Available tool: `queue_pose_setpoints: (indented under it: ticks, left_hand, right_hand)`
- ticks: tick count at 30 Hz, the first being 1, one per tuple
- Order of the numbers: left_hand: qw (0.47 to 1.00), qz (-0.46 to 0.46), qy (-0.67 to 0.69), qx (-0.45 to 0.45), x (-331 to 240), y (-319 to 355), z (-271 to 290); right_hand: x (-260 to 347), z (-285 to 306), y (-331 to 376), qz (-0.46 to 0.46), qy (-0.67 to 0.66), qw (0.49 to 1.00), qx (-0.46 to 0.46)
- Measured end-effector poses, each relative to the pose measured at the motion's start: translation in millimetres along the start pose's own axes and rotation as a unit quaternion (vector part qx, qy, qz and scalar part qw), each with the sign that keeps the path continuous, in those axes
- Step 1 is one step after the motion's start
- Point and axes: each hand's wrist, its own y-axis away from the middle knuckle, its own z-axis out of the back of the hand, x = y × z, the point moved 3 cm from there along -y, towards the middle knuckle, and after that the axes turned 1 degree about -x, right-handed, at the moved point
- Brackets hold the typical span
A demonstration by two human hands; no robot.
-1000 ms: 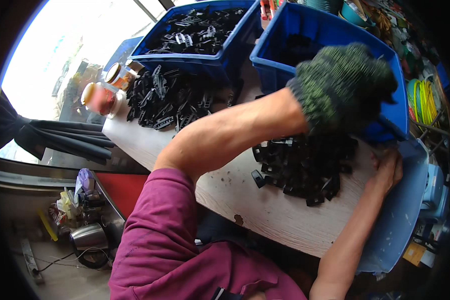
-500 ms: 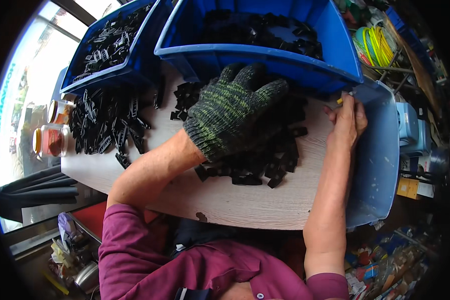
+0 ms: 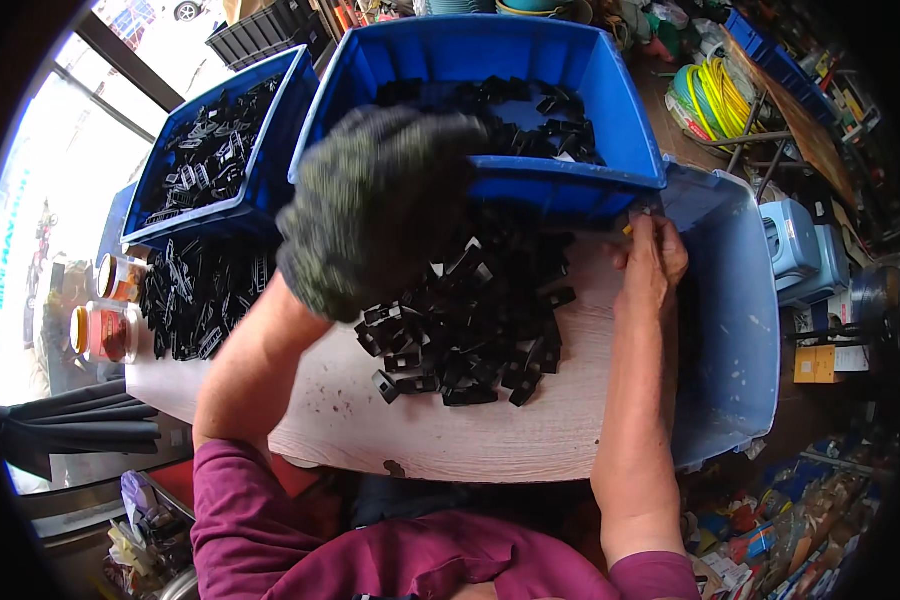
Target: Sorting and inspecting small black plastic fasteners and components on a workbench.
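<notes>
My left hand (image 3: 370,210) wears a dark green knit glove and is blurred as it hovers above a pile of small black plastic parts (image 3: 470,335) on the pale wooden table (image 3: 490,440). Its fingers look curled; whether it holds parts is unclear. Behind the pile stands a blue bin (image 3: 580,185) with more black parts inside. My bare right hand (image 3: 653,262) rests at the table's right edge by the bin's front right corner, fingers pinched on a small yellow-tipped thing (image 3: 627,229).
A second blue bin (image 3: 270,170) of black parts stands at the back left, with another heap of parts (image 3: 195,295) before it. Two jars (image 3: 105,330) sit at the left edge. A light blue tub (image 3: 735,330) hangs off the table's right side. Stools and coiled hose lie beyond.
The gloved left hand has lifted off the pile, where it lay flat, and moved left. The view has tilted. The right hand stays at the bin's corner.
</notes>
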Motion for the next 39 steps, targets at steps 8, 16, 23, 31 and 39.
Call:
queue_pose_setpoints:
  ticks: [8,16,23,31,39]
  left_hand:
    - [0.845,0.25,-0.053,0.47,101.7,-33.4,-63.5]
    - [0.785,0.297,0.1,0.534,140.9,-42.9,-229.2]
    - [0.826,0.234,0.103,0.502,179.4,-60.7,-248.1]
    - [0.846,0.126,0.11,0.507,182.8,-73.0,-348.3]
    - [0.83,0.11,-0.033,0.545,238.9,-85.2,-357.6]
  right_hand:
    - [-4.3,-3.3,-5.3,-0.015,0.043,0.999,-0.03]
    - [-25.0,20.3,-27.7,-0.002,0.048,0.998,-0.041]
    - [-8.9,-17.7,4.0,-0.004,-0.023,1.0,0.018]
    - [-17.3,18.1,-22.0,0.018,0.014,1.0,0.001]
    - [-15.0,3.3,-13.4,0.013,-0.009,0.999,0.038]
